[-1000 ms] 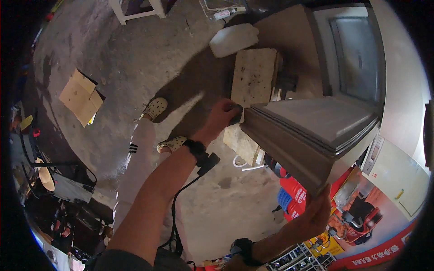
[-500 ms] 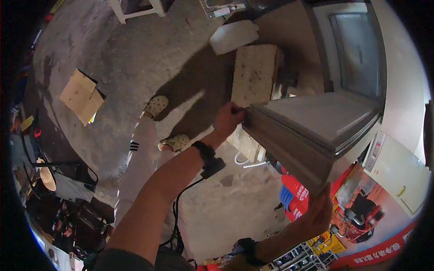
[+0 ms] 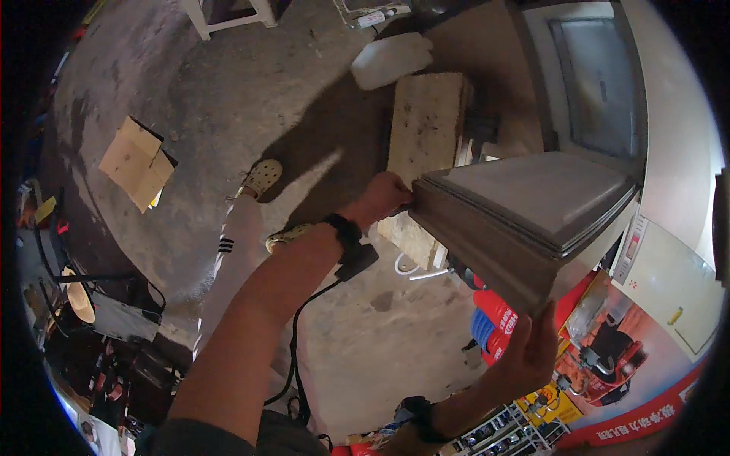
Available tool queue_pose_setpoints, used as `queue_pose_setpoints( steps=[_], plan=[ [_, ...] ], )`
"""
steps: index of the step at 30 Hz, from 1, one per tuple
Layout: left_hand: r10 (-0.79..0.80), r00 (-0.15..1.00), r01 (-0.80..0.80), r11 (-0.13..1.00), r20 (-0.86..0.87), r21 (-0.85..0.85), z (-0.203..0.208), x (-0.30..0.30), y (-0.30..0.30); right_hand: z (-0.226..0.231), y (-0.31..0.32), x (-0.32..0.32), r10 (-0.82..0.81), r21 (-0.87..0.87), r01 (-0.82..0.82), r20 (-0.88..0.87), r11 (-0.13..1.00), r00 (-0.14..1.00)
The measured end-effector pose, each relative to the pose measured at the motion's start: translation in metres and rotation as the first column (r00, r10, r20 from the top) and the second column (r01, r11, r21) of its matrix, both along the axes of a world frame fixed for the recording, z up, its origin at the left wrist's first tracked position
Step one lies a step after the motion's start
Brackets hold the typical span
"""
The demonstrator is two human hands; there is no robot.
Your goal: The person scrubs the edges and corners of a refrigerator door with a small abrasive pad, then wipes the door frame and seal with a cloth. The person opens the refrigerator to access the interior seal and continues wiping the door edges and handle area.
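Note:
A brown-grey door (image 3: 487, 239) with a pale inner panel and a ribbed gasket, like a refrigerator door, stands swung out from an upright cabinet (image 3: 597, 83). My left hand (image 3: 386, 197) has its fingers bent and pinched on the door's left corner. At the door's lower right corner is my right hand (image 3: 536, 346), its fingers reaching up against the edge. That hand's fingertips are partly hidden by the door, so its grip is unclear. A black band with a small box and cable (image 3: 356, 258) sits on my left wrist.
A wooden block (image 3: 427, 121) stands beyond the door, near a translucent plastic jug (image 3: 391, 61). Flattened cardboard (image 3: 138, 163) lies on the concrete floor at left. Red packages (image 3: 494, 319) and a wire rack (image 3: 494, 429) are below the door. A white stool (image 3: 228, 19) is at the far edge.
My left forearm has shifted slightly up and now covers more of the nearer shoe. My right hand has turned a little at the corner. The door has barely moved.

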State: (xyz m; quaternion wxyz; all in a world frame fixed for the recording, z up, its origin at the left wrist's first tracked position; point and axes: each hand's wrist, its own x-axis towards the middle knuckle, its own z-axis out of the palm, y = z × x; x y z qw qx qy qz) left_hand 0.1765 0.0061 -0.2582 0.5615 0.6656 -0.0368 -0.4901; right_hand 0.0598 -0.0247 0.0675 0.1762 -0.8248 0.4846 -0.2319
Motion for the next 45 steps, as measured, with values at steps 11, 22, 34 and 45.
queue_pose_setpoints(
  steps=[11,22,34,45],
  plan=[
    [-0.634,0.773,0.614,0.759,0.028,0.218,0.010,0.032,-0.026,0.001,0.000,-0.014,-0.066,-0.041,0.065,-0.027,0.997,0.997],
    [0.116,0.968,-0.129,0.991,-0.224,-0.045,-0.026,-0.044,0.037,-0.007,0.000,-0.001,-0.035,-0.097,0.027,-0.078,0.995,0.996],
    [-0.002,0.999,-0.003,0.990,-0.036,-0.142,-0.007,-0.012,0.006,-0.007,0.005,0.005,-0.043,-0.077,0.042,-0.021,0.996,0.999],
    [-0.473,0.821,0.492,0.870,0.320,0.025,0.000,0.020,-0.011,-0.004,0.005,-0.003,-0.031,-0.076,0.029,-0.030,0.997,0.999]
  ],
)
